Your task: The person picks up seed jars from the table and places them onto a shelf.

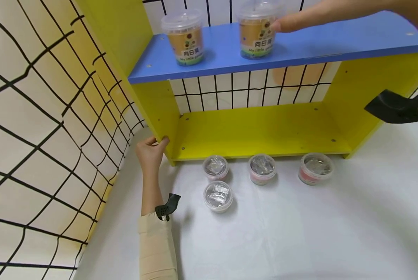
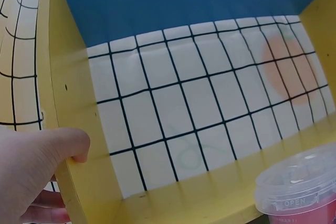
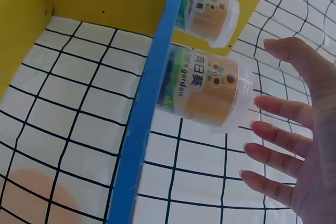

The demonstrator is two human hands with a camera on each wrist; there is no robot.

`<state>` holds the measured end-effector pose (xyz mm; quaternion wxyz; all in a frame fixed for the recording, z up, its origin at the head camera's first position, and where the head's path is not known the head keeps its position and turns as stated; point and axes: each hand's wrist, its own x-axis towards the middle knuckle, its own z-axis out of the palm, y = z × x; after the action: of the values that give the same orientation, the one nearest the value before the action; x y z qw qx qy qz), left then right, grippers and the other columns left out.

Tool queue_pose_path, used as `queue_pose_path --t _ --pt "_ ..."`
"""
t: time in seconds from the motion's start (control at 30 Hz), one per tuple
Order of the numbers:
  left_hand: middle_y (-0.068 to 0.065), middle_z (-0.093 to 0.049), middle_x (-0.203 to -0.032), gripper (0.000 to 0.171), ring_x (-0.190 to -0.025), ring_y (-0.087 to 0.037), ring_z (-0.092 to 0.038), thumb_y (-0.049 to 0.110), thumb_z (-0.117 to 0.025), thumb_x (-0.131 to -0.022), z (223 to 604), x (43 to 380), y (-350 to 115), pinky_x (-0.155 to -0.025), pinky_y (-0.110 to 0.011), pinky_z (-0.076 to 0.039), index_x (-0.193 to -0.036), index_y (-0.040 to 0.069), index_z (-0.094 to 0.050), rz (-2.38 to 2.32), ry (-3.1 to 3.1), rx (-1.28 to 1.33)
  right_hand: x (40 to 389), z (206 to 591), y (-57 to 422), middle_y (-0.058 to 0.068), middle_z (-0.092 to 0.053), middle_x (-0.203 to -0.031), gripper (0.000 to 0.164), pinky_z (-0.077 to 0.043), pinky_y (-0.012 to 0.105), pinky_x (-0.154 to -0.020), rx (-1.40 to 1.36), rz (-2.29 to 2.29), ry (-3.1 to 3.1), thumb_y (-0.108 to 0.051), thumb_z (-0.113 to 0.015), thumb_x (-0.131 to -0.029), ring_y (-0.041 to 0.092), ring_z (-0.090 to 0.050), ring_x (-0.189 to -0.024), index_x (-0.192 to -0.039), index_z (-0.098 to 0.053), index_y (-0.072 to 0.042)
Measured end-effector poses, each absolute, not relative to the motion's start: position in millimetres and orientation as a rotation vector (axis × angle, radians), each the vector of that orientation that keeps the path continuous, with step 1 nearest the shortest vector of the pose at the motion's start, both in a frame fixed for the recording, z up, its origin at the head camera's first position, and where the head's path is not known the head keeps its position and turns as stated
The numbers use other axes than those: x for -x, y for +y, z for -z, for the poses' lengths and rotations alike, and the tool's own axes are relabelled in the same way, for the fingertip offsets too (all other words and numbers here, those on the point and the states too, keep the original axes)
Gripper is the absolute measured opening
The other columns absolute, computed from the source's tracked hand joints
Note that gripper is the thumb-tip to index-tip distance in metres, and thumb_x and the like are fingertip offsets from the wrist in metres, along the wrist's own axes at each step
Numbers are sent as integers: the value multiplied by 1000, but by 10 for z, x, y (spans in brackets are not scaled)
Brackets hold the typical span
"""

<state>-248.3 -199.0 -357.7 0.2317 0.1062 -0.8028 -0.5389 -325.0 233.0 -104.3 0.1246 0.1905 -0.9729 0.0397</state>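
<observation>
On the blue upper board [image 1: 215, 50] of a small yellow shelf unit stand two clear-lidded plastic cups with sunflower labels, a left cup [image 1: 186, 39] and a right cup [image 1: 256, 37]. My right hand [image 1: 310, 17] is beside the right cup. In the right wrist view, the fingers of this hand [image 3: 315, 166] are spread and apart from the cup's lid [image 3: 244, 95]. Low on the unit's left side panel [image 2: 73, 87], my left hand [image 1: 152, 153] grips the front edge, thumb inside and fingers around the outer face.
Along the front of the yellow bottom board [image 1: 250, 128] is a row of small lidded tubs: a left tub [image 1: 215, 167], a middle tub [image 1: 262, 169] and a right tub [image 1: 315, 168]. Another tub [image 1: 218, 196] sits nearer on the white tabletop [image 1: 282, 233]. A black-gridded white wall [image 1: 27, 155] rises at left.
</observation>
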Motion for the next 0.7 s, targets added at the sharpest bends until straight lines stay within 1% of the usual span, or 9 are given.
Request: queue_pose_path --t 0.07,0.13,0.2,0.23,0.3,0.37,0.47,0.57,0.7 --pt "-13 -70 -85 25 -62 -11 -58 20 -71 -70 3575 2480 -1993 -50 -19 -45 -90 6 -76 1483 -2201 -293 3158 1086 2321 5 -31 -144 94 -36 56 -93 -623 -151 -2766 -56 -74 -65 34 -32 -115 -140 -17 -50" --pt "-13 -70 -85 25 -61 -10 -58 20 -71 -70 3576 2481 -1999 -51 -19 -45 -91 6 -76 1480 -2201 -297 3055 1127 2304 0 -40 -136 92 -41 40 -88 -728 -197 -2662 -50 -79 -61 28 -37 -109 -137 -27 -50" --pt "-13 -70 -86 26 -61 -9 -58 20 -72 -69 3575 2479 -2008 -51 -19 -45 -91 6 -75 1478 -2201 -301 2915 1167 2272 -6 -47 -128 93 -38 28 -74 -804 -224 -2553 -46 -84 -55 22 -40 -101 -133 -34 -51" --pt "-13 -70 -86 26 -61 -9 -58 20 -72 -69 3574 2478 -2015 -51 -19 -45 -91 6 -75 1478 -2199 -301 2859 1180 2261 -6 -50 -123 94 -35 25 -68 -820 -231 -2513 -45 -85 -52 21 -41 -97 -132 -35 -51" --pt "-13 -70 -87 27 -61 -9 -58 19 -72 -69 3573 2473 -2026 -51 -19 -45 -92 5 -75 1479 -2195 -299 2785 1186 2241 -5 -51 -122 100 -32 23 -69 -839 -241 -2462 -44 -86 -49 20 -42 -95 -134 -33 -51" --pt "-14 -70 -86 27 -60 -9 -58 19 -72 -69 3572 2469 -2038 -50 -19 -45 -92 5 -75 1480 -2193 -300 2729 1196 2225 -5 -51 -120 99 -32 23 -71 -823 -254 -2456 -45 -86 -49 20 -41 -95 -133 -33 -51" --pt "-14 -70 -86 26 -59 -9 -56 19 -72 -69 3570 2463 -2046 -49 -19 -44 -92 5 -75 1486 -2191 -307 2694 1231 2214 -8 -52 -111 89 -32 24 -71 -831 -284 -2447 -44 -87 -48 15 -40 -92 -126 -43 -50" --pt "-14 -70 -85 27 -58 -9 -56 20 -72 -69 3569 2463 -2052 -49 -19 -44 -92 6 -75 1489 -2192 -319 2656 1266 2197 -12 -52 -109 79 -34 28 -72 -833 -293 -2456 -45 -86 -50 13 -40 -93 -120 -51 -46" --pt "-13 -70 -87 27 -59 -9 -56 20 -72 -69 3566 2462 -2059 -49 -19 -44 -92 6 -75 1490 -2192 -319 2516 1284 2127 -6 -55 -114 70 -34 29 -76 -859 -286 -2482 -43 -84 -57 17 -42 -96 -120 -57 -31"
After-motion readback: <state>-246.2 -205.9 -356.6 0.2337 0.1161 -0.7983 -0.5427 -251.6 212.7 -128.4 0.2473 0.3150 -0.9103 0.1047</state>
